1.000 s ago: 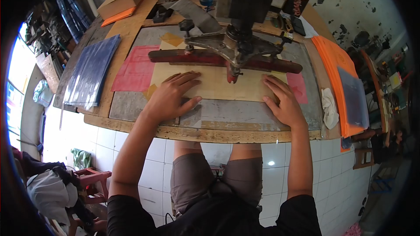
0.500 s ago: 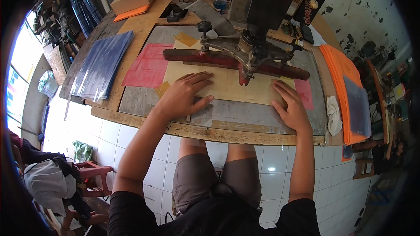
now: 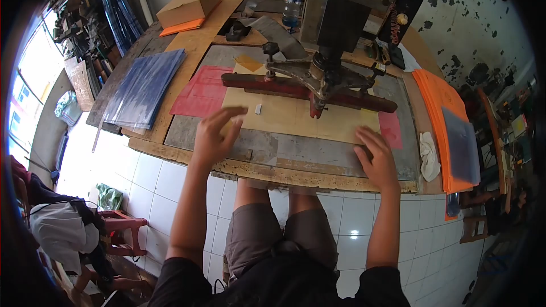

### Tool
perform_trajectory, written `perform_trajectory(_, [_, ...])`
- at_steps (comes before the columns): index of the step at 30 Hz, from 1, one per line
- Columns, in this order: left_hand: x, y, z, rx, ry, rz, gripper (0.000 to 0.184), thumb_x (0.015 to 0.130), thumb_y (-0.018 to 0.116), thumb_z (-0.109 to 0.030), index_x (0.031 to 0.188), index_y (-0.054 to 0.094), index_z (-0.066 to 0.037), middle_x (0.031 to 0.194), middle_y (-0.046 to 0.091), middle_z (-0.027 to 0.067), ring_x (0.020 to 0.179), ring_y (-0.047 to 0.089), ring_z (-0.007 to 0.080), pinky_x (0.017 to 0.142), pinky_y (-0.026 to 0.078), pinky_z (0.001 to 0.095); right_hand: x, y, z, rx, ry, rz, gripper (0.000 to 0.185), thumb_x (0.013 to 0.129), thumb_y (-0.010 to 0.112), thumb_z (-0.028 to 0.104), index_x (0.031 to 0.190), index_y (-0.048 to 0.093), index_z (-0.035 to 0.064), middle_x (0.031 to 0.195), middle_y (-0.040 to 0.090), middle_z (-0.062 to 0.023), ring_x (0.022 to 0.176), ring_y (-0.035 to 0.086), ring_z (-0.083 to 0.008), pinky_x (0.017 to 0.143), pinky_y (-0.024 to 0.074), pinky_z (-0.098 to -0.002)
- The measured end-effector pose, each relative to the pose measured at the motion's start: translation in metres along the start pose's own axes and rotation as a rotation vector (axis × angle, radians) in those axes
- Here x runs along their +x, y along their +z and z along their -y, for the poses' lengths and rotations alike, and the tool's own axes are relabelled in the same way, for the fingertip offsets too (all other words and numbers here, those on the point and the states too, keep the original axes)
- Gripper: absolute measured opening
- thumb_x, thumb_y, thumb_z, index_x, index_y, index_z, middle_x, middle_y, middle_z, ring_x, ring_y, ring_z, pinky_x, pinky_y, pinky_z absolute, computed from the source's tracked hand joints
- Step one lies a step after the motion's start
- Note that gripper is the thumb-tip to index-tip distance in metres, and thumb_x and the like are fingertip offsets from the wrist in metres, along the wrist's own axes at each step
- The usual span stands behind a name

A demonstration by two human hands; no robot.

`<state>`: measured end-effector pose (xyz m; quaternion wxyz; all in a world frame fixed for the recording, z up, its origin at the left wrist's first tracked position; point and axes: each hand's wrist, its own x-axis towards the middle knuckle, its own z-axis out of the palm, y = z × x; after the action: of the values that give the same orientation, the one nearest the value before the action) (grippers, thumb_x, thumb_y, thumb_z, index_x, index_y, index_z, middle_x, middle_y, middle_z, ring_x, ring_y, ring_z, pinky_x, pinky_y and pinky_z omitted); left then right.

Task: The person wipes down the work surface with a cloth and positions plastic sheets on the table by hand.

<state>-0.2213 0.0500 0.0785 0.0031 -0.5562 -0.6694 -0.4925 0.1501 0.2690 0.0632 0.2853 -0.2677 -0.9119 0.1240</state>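
A pale yellow sheet (image 3: 284, 116) lies on the grey bench plate (image 3: 296, 150), under the dark red bar (image 3: 273, 86) of a press. My left hand (image 3: 216, 133) is raised over the sheet's left end, fingers curved and apart, holding nothing. A small white piece (image 3: 258, 109) rests on the sheet to the right of those fingers. My right hand (image 3: 375, 156) is by the sheet's right end, its thumb and fingers apart and nothing between them. Pink sheets show at the left (image 3: 202, 91) and at the right (image 3: 390, 129), beside the yellow one.
Blue plastic sleeves (image 3: 145, 88) lie at the bench's left, and orange folders (image 3: 441, 119) at its right beside a white cloth (image 3: 429, 156). Farther back stand a cardboard box (image 3: 187, 5) and a water bottle (image 3: 292, 3). The press column (image 3: 340, 23) rises above the middle.
My left hand has lifted and drawn back to the left, uncovering the small white piece. My right hand has shifted slightly toward me. The camera view has also shifted.
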Motion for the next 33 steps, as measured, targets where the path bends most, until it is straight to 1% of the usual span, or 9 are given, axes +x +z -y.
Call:
perform_trajectory(2, [-0.038, -0.002, 0.009, 0.09, 0.054, -0.018, 0.024, 0.099, 0.068, -0.01, 0.119, 0.079, -0.004, 0.119, 0.081, 0.0138, 0.114, 0.078, 0.0342, 0.098, 0.059, 0.0458, -0.023, -0.002, 0.002, -0.015, 0.005, -0.055, 0.033, 0.102, 0.075, 0.016, 0.132, 0.076, 0.0014, 0.141, 0.073, -0.015, 0.138, 0.064, -0.0352, 0.118, 0.0485, -0.0474])
perform_trajectory(7, [-0.127, 0.013, 0.01, 0.346, 0.036, -0.099, 0.039, 0.1, 0.065, -0.024, 0.134, 0.074, -0.008, 0.146, 0.072, 0.0113, 0.148, 0.058, 0.0336, 0.127, 0.033, 0.0523, -0.059, 0.003, -0.001, 0.046, 0.139, -0.34, 0.011, 0.102, 0.072, 0.01, 0.104, 0.078, 0.0003, 0.107, 0.078, -0.0124, 0.102, 0.073, -0.0306, 0.091, 0.0556, -0.0419])
perform_trajectory(8, [-0.149, 0.021, 0.023, 0.465, 0.019, -0.064, 0.048, 0.103, 0.06, -0.035, 0.142, 0.07, -0.009, 0.16, 0.062, 0.0136, 0.159, 0.043, 0.0386, 0.133, 0.018, 0.0552, -0.062, 0.005, -0.003, 0.067, 0.177, -0.377, 0.01, 0.102, 0.072, 0.008, 0.099, 0.077, 0.0, 0.101, 0.078, -0.0117, 0.095, 0.073, -0.0294, 0.086, 0.0561, -0.0406])
perform_trajectory(12, [-0.176, 0.059, 0.06, 0.531, 0.051, -0.267, 0.056, 0.104, 0.054, -0.044, 0.151, 0.061, -0.013, 0.169, 0.048, 0.0194, 0.162, 0.032, 0.0477, 0.133, 0.011, 0.0639, -0.057, 0.006, 0.001, 0.093, 0.201, -0.417, 0.012, 0.102, 0.07, 0.007, 0.095, 0.075, -0.0013, 0.095, 0.076, -0.0112, 0.084, 0.072, -0.0271, 0.075, 0.0548, -0.0374])
perform_trajectory(16, [-0.163, 0.092, 0.094, 0.514, 0.22, -0.534, 0.059, 0.102, 0.053, -0.049, 0.151, 0.052, -0.017, 0.17, 0.039, 0.0235, 0.164, 0.021, 0.0501, 0.131, 0.007, 0.0692, -0.058, 0.005, 0.002, 0.122, 0.206, -0.447, 0.011, 0.103, 0.07, 0.006, 0.096, 0.075, -0.0018, 0.096, 0.077, -0.0108, 0.084, 0.073, -0.0258, 0.076, 0.0555, -0.036])
perform_trajectory(19, [-0.158, 0.097, 0.097, 0.541, 0.256, -0.582, 0.057, 0.107, 0.042, -0.05, 0.151, 0.048, -0.015, 0.168, 0.039, 0.0283, 0.161, 0.025, 0.0515, 0.13, 0.009, 0.071, -0.059, 0.006, 0.0, 0.152, 0.198, -0.477, 0.011, 0.103, 0.07, 0.006, 0.097, 0.075, -0.0021, 0.097, 0.078, -0.0109, 0.085, 0.074, -0.0253, 0.077, 0.056, -0.0353])
perform_trajectory(24, [-0.166, 0.088, 0.09, 0.573, 0.213, -0.486, 0.055, 0.11, 0.042, -0.05, 0.152, 0.047, -0.015, 0.168, 0.04, 0.0265, 0.162, 0.024, 0.0508, 0.13, 0.009, 0.0711, -0.056, 0.003, -0.002, 0.161, 0.175, -0.517, 0.012, 0.103, 0.07, 0.006, 0.098, 0.075, -0.0031, 0.098, 0.078, -0.0128, 0.088, 0.075, -0.0263, 0.08, 0.0574, -0.0359])
perform_trajectory(27, [-0.17, 0.087, 0.093, 0.55, 0.2, -0.477, 0.055, 0.106, 0.051, -0.046, 0.152, 0.049, -0.017, 0.169, 0.04, 0.0229, 0.161, 0.025, 0.0508, 0.129, 0.013, 0.0709, -0.057, 0.004, -0.003, 0.173, 0.194, -0.523, 0.012, 0.103, 0.07, 0.006, 0.098, 0.075, -0.0036, 0.098, 0.078, -0.0137, 0.088, 0.075, -0.0271, 0.082, 0.0579, -0.0368])
perform_trajectory(33, [-0.165, 0.091, 0.098, 0.519, 0.243, -0.525, 0.055, 0.106, 0.049, -0.047, 0.151, 0.05, -0.017, 0.169, 0.041, 0.0229, 0.16, 0.027, 0.0512, 0.129, 0.014, 0.071, -0.056, 0.003, -0.002, 0.157, 0.189, -0.541, 0.01, 0.103, 0.07, 0.005, 0.099, 0.075, -0.0036, 0.098, 0.078, -0.0142, 0.089, 0.076, -0.0278, 0.083, 0.0581, -0.0372])
